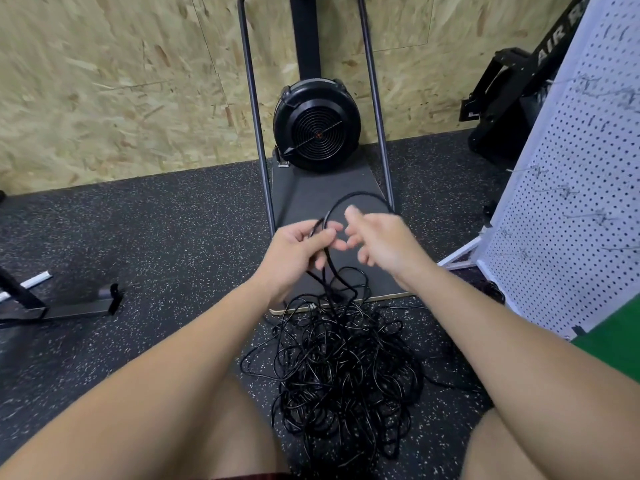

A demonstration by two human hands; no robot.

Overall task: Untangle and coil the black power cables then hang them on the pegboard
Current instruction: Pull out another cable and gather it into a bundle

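From the head camera, looking down past both forearms: the left hand (298, 245) has its grip curled round a black cable loop (358, 199) that arches up and over toward the right, its strands dropping from the fist to the heap below. The right hand (377, 242) is just beside the left, fingers loosely spread and blurred; its grip looks released, holding nothing, though the loop passes close behind it. The tangled black power cables (339, 368) lie in a heap on the speckled rubber floor (156, 237) between the person's knees, partly over the near edge of a dark platform (322, 192) that carries a black fan wheel (317, 128). The white pegboard (568, 188) stands at the right, wire hooks on it, well apart from the heap.
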